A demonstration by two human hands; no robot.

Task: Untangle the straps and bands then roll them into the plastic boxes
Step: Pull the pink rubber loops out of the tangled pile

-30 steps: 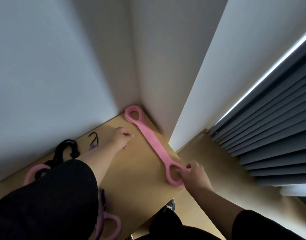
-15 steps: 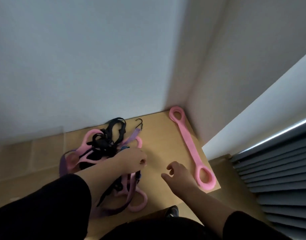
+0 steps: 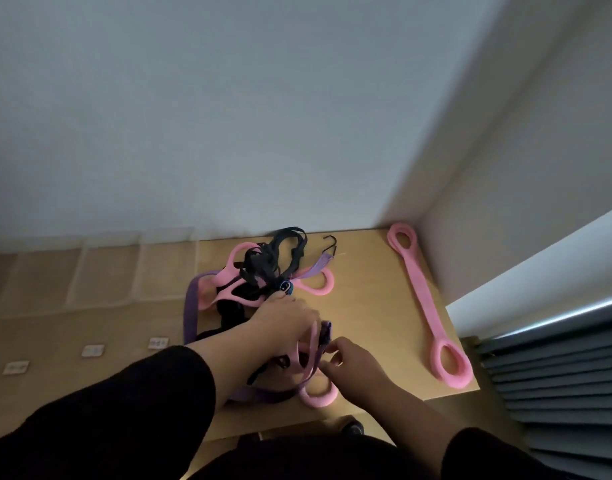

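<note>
Tangled straps and bands (image 3: 263, 292), soft and limp, lie at frame centre on the wooden table (image 3: 373, 306). Left hand (image 3: 283, 323) grips the knot; right hand (image 3: 349, 365) pinches a purple strap (image 3: 323, 337), probably the best end to free first.

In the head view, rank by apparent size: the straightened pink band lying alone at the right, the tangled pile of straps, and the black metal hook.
1. Tangled pile of pink, purple and black straps, partly hidden by the hands.
2. Straightened pink band with looped ends.
3. Black metal hook, clearly the smallest.
</note>
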